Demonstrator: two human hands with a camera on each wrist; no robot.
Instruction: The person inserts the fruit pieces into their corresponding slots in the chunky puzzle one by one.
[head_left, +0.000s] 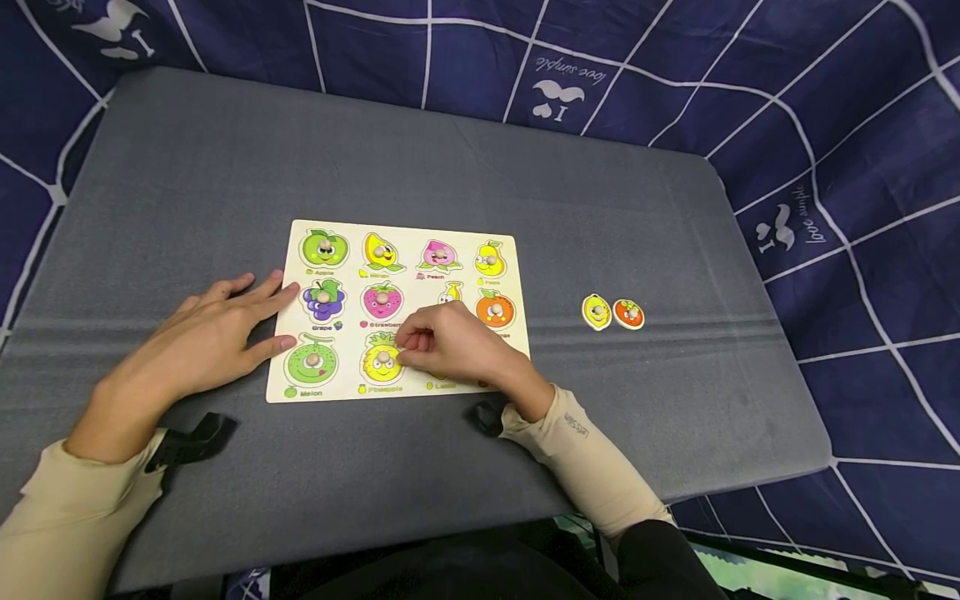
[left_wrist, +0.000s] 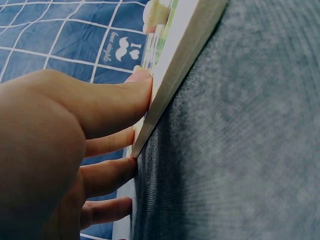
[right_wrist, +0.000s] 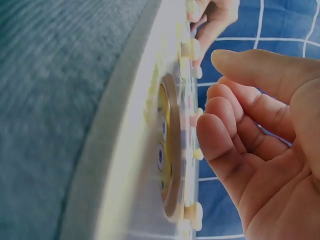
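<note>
A cream wooden fruit puzzle board (head_left: 348, 325) lies on the grey table, knobbed fruit pieces set in it. My left hand (head_left: 206, 333) spreads over its left side, the thumb and a finger touching the edge. Over the lower right part hovers my right hand (head_left: 461, 342), fingers loosely curled and nothing between thumb and fingertips. Just left of it sits the pineapple piece (head_left: 381, 364). In the right wrist view, a recess with a printed yellow face (right_wrist: 165, 145) shows beside that hand. It partly hides the banana piece (head_left: 451, 292) and covers the lower right slots.
To the right of the board lie a loose yellow lemon piece (head_left: 596, 312) and an orange-red piece (head_left: 628, 314), side by side. Dark blue checked cloth (head_left: 480, 50) hangs around the grey table (head_left: 675, 233). Black wrist straps (head_left: 193, 440) jut out near the sleeves.
</note>
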